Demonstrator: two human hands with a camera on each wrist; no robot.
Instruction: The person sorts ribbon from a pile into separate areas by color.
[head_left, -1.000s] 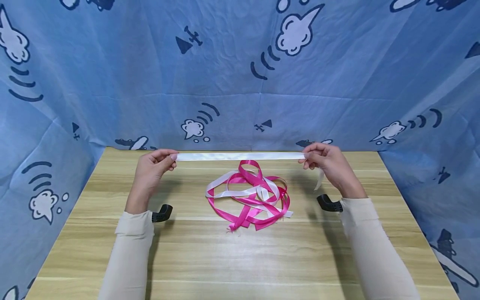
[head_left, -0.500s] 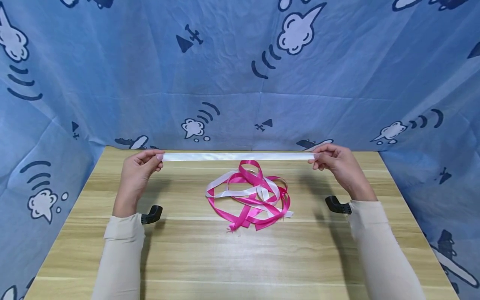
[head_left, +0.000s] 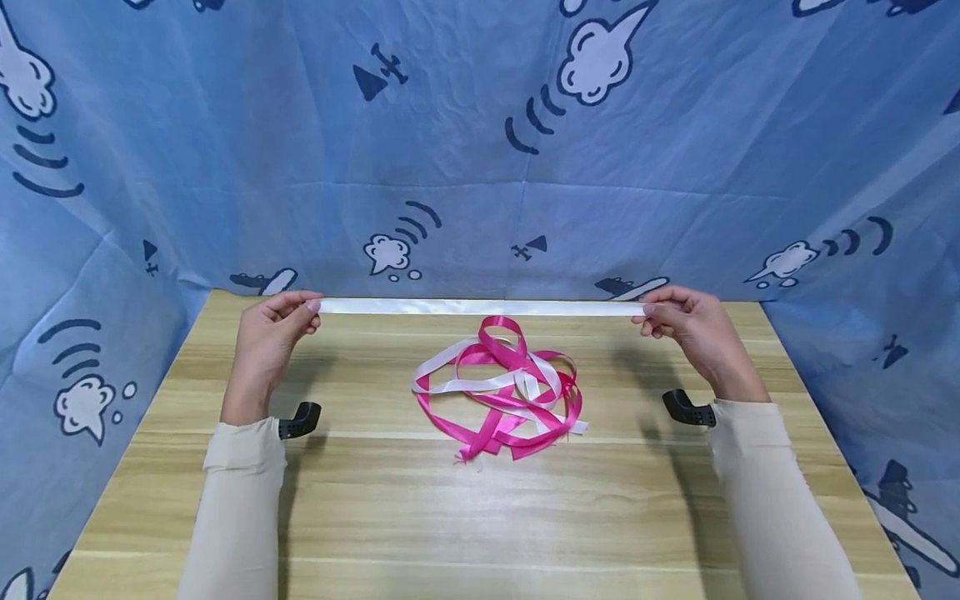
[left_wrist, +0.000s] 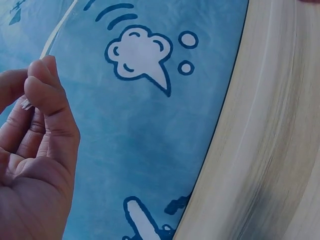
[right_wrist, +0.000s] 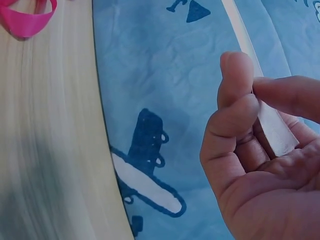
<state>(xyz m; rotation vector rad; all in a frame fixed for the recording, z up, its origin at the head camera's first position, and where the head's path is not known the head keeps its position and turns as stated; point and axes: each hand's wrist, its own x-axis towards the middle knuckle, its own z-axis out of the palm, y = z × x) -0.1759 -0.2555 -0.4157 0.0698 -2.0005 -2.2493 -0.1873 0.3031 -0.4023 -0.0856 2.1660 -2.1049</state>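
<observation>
**As the white ribbon (head_left: pixel 480 307) spreads wider, its loose tail drops from sight**

Nearest us, at eight and four o'clock from the middle of the wooden table (head_left: pixel 450 525), we see the left sleeve (head_left: pixel 232 517) and the right sleeve (head_left: pixel 787 508). At the dial's centre lies the heap of pink and white ribbons (head_left: pixel 516 358), loosely looped and, to our eyes, unchanged over the last second.

Past it, we find the left hand (head_left: pixel 262 346) between nine and ten o'clock and the right hand (head_left: pixel 701 342) between two and three. Both pinch the white ribbon between thumb and fingers, holding it taut and straight across twelve o'clock, apart from the heap. At the left wrist, we make out a frayed end just poking from the grip; at the right, a short flat end lies over the palm.

A second ago the hands were closer together, and a tail hung below the right one; now we no longer see it from the head. For the work in hand, we judge that nearly the whole length is spread, with little left to draw out.

Farthest off, beyond twelve o'clock, hangs the blue printed curtain (head_left: pixel 450 125).
</observation>
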